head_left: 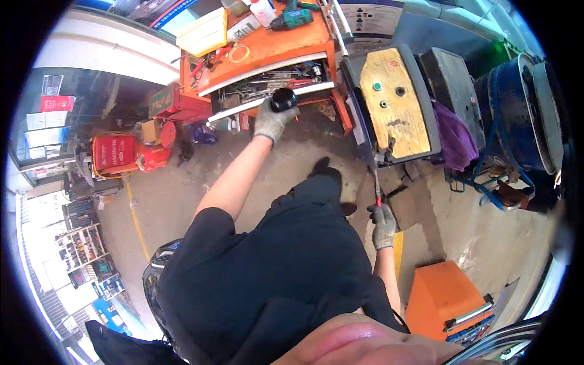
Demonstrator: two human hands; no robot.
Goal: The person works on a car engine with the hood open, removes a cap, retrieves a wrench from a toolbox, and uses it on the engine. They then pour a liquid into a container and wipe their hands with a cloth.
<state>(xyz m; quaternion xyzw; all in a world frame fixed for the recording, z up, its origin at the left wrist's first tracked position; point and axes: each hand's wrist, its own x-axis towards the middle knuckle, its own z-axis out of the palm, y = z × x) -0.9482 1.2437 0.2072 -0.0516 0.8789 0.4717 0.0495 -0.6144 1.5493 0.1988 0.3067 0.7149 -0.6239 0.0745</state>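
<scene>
My left hand [272,121], in a grey work glove, is closed around a shiny black cylindrical part [283,100]; its exact kind cannot be made out. It is in front of the pulled-out drawer [267,91] of an orange tool cart [267,44], where wrenches and sockets lie jumbled. Lower and to the right, my gloved right hand [383,226] grips a long, slim metal tool [377,187] by its red-marked handle. Its shaft points away from me, toward the near edge of a black cart with a worn yellow top [392,103].
A green-and-black cordless drill [292,19], a white bottle [263,11] and a yellow tray [202,31] rest on the tool cart. A purple cloth [453,135] hangs beside a blue drum [514,115]. An orange cabinet [444,298] stands low right; a red container [114,151] is at left.
</scene>
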